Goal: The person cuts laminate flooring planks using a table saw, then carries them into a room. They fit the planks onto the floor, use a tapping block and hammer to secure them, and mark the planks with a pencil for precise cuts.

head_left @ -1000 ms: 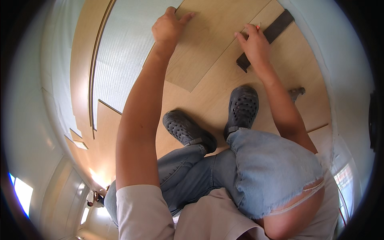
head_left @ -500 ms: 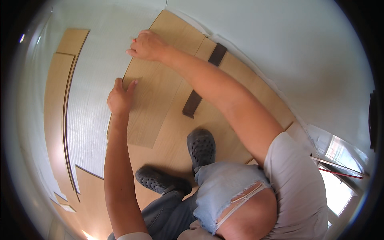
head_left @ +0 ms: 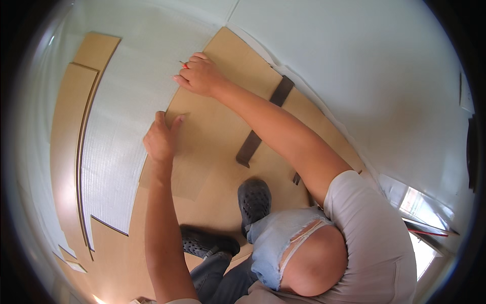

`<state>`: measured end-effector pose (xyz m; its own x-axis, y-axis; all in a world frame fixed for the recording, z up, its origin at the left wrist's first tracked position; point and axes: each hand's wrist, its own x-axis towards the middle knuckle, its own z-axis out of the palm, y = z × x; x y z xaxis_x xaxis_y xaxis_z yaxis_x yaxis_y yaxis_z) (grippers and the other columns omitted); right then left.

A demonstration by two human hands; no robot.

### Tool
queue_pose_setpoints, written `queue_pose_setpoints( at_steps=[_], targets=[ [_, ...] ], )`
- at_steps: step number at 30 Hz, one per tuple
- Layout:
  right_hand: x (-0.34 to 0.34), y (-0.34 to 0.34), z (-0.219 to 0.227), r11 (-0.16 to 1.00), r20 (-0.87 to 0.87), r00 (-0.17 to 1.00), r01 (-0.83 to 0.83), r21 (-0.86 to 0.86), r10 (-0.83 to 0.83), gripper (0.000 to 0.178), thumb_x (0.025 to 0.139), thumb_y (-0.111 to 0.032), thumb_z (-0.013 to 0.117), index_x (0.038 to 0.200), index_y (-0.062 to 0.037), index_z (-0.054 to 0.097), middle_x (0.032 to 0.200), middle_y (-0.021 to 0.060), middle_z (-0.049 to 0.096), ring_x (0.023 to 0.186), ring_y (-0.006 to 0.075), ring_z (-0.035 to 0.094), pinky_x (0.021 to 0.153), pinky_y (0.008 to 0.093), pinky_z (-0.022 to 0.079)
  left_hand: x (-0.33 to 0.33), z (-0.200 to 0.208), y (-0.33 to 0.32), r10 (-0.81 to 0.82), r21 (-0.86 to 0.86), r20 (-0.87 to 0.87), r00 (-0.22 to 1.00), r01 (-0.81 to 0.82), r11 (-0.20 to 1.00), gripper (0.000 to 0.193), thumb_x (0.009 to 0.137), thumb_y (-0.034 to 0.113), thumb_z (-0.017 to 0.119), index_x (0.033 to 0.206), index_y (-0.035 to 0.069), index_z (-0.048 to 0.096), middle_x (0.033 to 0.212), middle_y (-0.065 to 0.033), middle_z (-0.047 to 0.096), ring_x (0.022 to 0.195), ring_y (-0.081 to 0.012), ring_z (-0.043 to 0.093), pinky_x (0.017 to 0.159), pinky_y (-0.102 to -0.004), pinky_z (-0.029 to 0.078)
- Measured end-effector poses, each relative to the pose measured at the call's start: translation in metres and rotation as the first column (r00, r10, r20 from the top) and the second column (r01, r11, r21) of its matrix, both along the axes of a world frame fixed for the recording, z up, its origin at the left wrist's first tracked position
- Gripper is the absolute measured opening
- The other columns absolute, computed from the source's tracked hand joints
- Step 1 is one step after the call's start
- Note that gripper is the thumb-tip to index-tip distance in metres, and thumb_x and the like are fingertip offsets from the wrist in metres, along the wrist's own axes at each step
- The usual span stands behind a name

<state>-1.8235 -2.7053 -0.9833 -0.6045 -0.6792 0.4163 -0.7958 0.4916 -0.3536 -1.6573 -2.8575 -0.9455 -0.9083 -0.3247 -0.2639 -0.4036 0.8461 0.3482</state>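
Observation:
A light wood-look floor plank (head_left: pixel 212 134) lies on the laid boards, its left edge along white sheeting. My left hand (head_left: pixel 161 136) is closed over that edge, thumb on top and fingertips hidden. Farther up the same edge rests my right hand (head_left: pixel 201 75), fingers curled. A thin, red, pencil-like stick (head_left: pixel 185 65) pokes out between its fingers; most of it is covered. Beneath my right forearm a dark metal bar (head_left: pixel 249 148) with a bent end lies across the boards. The forearm hides its middle.
More planks (head_left: pixel 71 121) lie on the white underlay (head_left: pixel 116 142) at left. A pale wall (head_left: pixel 354 66) rises at right, a white strip along its foot. My dark clogs (head_left: pixel 254 200) stand on the boards. A bright window-like opening (head_left: pixel 425 253) shows at lower right.
The view has shifted, so the boards and both hands sit slightly lower and farther right. Both hands keep their places on the plank edge. A small dark piece now shows beside my right forearm.

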Motion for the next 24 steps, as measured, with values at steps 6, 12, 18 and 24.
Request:
queue_pose_setpoints(
  at_steps=[6,12,18,24],
  targets=[
    [-0.006,0.001,-0.012,1.000,0.033,0.999,-0.011,0.004,0.010,0.036,0.092,-0.031,0.067,0.065,-0.0077,0.066,0.066,0.0081,0.059,0.076,0.0287,0.059,0.094,0.0440,0.047,-0.004,-0.019,-0.003,-0.008,0.014,-0.032,0.999,0.008,1.000,0.057,0.089,0.062,0.064,0.099,0.006,0.056,0.078,-0.0158,0.068,0.074,-0.0382,0.066,0.065,-0.0467,0.049],
    [-0.002,0.002,-0.026,0.999,0.036,0.999,-0.021,-0.035,0.022,0.035,0.091,-0.032,0.067,0.065,-0.0094,0.066,0.070,0.0086,0.063,0.078,0.0320,0.060,0.089,0.0450,0.047,0.005,-0.018,-0.001,-0.008,0.029,-0.018,1.000,0.009,1.000,0.057,0.088,0.061,0.066,0.093,0.006,0.053,0.080,-0.0146,0.069,0.078,-0.0366,0.066,0.065,-0.0464,0.049],
    [-0.007,-0.003,-0.002,0.978,0.284,0.959,-0.072,0.194,0.014,0.023,0.093,-0.030,0.067,0.088,-0.0083,0.073,0.097,0.0097,0.072,0.099,0.0349,0.063,0.089,0.0443,0.050,-0.001,-0.018,-0.026,0.033,0.276,0.038,0.999,-0.042,0.960,0.054,0.086,0.053,0.071,0.108,0.004,0.062,0.095,-0.0159,0.073,0.091,-0.0335,0.069,0.078,-0.0433,0.053],
    [0.049,0.023,0.010,0.999,0.050,0.998,-0.036,-0.031,0.038,0.027,0.093,-0.027,0.066,0.113,-0.0090,0.070,0.121,0.0102,0.068,0.110,0.0345,0.061,0.094,0.0419,0.051,0.038,0.019,-0.136,-0.127,0.178,0.090,0.988,0.110,0.978,0.048,0.091,0.045,0.068,0.115,0.003,0.065,0.106,-0.0177,0.072,0.099,-0.0345,0.069,0.086,-0.0445,0.054]
  ],
)
